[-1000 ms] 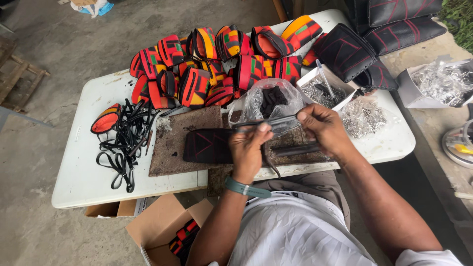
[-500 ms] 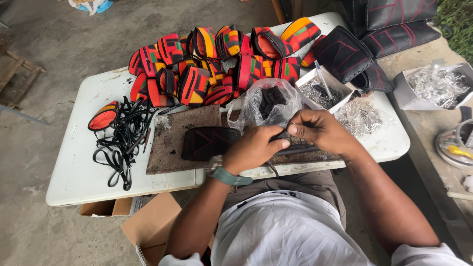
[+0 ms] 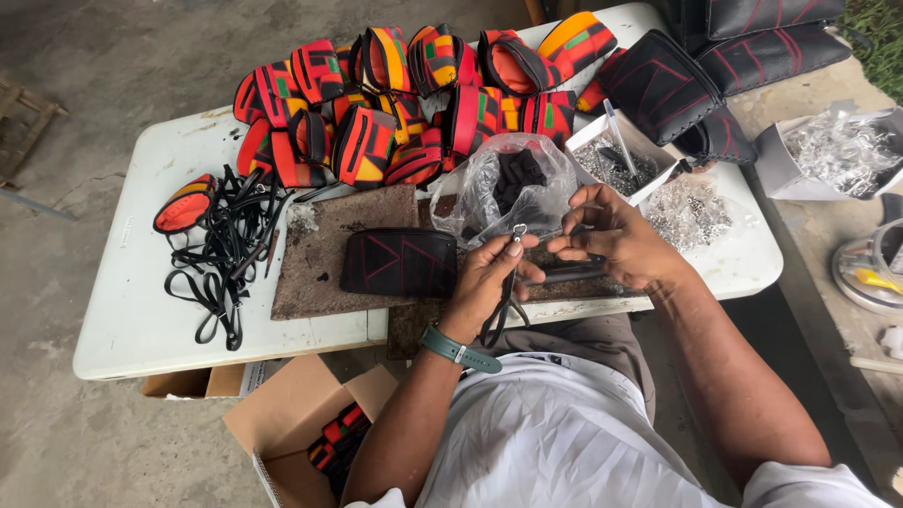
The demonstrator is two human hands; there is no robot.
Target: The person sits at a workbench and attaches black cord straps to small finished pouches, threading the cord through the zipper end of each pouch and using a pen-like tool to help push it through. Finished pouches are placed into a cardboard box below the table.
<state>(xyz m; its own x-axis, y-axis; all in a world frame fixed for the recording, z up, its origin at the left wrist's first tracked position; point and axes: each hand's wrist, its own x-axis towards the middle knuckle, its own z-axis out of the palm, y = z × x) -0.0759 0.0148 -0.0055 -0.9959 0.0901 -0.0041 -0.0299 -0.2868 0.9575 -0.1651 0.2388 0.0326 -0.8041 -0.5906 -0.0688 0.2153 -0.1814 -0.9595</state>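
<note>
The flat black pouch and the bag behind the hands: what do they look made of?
The black pouch looks like matte leather or faux leather, with thin red stitched lines. The bag looks like thin clear plastic: crinkled, glossy, dark contents showing through.

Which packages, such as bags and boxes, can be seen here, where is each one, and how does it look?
Clear plastic bag: on the table beyond the hands, crumpled, dark pieces inside.
White box: right of the bag, open, small metal parts inside.
Second white box: far right, open, shiny contents.
Cardboard box: on the floor under the table, brown, open, colourful items inside.
</note>
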